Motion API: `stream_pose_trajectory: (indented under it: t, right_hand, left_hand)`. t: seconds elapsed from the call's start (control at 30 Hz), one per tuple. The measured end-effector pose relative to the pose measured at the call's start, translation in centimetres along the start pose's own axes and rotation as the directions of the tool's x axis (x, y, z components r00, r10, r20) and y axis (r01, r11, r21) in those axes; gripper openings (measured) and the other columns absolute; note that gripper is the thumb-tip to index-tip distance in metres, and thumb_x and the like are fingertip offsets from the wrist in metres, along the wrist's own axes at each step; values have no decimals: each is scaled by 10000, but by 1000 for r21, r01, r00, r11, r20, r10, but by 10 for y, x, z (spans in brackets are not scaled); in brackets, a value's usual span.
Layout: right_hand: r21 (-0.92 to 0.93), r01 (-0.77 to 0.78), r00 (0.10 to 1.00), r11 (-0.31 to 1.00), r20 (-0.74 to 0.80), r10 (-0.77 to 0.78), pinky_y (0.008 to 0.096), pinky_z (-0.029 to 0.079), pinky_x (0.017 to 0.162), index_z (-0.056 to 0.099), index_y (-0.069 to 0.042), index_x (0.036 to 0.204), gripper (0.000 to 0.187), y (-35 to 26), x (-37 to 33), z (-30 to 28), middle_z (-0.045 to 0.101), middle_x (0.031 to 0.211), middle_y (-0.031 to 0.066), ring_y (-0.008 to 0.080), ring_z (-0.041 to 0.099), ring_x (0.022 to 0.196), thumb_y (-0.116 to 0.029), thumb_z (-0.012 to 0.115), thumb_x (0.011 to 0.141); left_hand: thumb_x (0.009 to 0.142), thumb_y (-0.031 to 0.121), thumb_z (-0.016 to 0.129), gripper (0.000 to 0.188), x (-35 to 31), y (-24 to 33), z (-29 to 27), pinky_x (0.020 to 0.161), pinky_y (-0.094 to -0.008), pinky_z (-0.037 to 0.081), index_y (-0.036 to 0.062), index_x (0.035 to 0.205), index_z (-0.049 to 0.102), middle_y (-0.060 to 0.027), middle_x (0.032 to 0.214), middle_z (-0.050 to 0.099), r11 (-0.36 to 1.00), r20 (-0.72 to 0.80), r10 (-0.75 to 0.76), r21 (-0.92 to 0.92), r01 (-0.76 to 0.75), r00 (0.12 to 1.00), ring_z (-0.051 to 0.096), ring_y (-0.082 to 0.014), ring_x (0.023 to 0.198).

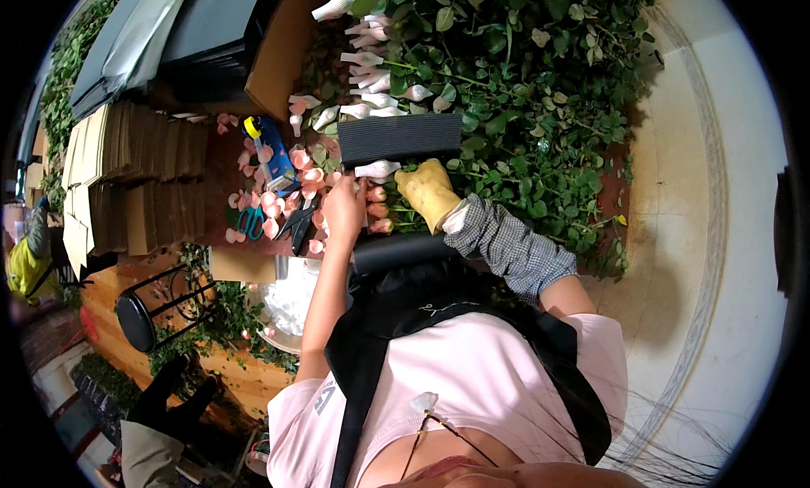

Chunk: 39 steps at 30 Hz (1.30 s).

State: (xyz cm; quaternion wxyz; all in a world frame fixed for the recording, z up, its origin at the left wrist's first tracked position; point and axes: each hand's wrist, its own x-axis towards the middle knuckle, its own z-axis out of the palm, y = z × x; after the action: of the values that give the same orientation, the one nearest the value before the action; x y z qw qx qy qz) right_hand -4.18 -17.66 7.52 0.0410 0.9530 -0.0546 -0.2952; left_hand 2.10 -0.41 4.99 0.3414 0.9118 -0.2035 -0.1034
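Observation:
My left hand (pixel 343 211) is bare, its fingers drawn together beside a rose in a white mesh sleeve (pixel 377 169). What lies between those fingers is too small to make out. On the other side of the same rose, my right hand (pixel 428 194) wears a yellow glove and is closed; its grip is hidden. Several peach roses (pixel 378 210) lie in a column between my hands. Just beyond the sleeved rose is a black corrugated sheet (pixel 399 139). Further off, several more sleeved roses (pixel 364 70) lie with heads to the left.
Leafy stems (pixel 540 83) cover the table's right side. Loose petals (pixel 272 205), teal-handled scissors (pixel 250 222) and a blue tool with a yellow end (pixel 268 150) lie left. Cardboard stacks (pixel 139 155) stand farther left. A black roll (pixel 403 252) lies along the near edge. A stool (pixel 135 319) stands below.

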Motion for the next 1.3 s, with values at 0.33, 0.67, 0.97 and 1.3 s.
stream_pose_trajectory:
  t: [0.33, 0.67, 0.97, 1.3]
  right_hand:
    - [292, 163, 857, 943, -515, 11, 444, 515, 742, 627, -100, 811, 155, 18, -2, 19, 669, 715, 70, 289, 683, 760, -228, 715, 819]
    - [408, 56, 855, 911, -491, 168, 477, 539, 720, 663, -112, 798, 185, 15, 5, 14, 707, 778, 107, 324, 692, 760, -288, 670, 858]
    - [330, 153, 900, 931, -435, 6, 489, 533, 748, 645, -97, 910, 215, 19, -7, 3, 703, 812, 116, 339, 688, 813, -311, 629, 914]
    - [417, 395, 916, 819, -248, -316, 463, 521, 878, 552, -187, 1380, 440, 38, -20, -11, 699, 1007, 127, 326, 667, 969, -295, 611, 957]
  left_hand:
    - [981, 238, 613, 234, -20, -69, -28, 590, -245, 447, 29, 958, 717, -14, 773, 660, 592, 40, -335, -769, 243, 941, 576, -102, 661]
    - [972, 366, 605, 308, -6, 21, -24, 690, -466, 512, 76, 997, 707, -219, 800, 686, 982, 43, 6, -187, 2, 999, 662, -429, 806]
    - [825, 482, 747, 634, -143, -170, -131, 885, -485, 520, 45, 1255, 585, -245, 1079, 668, 808, 69, -512, 378, 452, 856, 653, -418, 1045]
    - [989, 148, 603, 224, -77, -78, -58, 704, -299, 529, -1, 1134, 685, -118, 882, 732, 889, 61, -270, -367, 273, 961, 692, -156, 778]
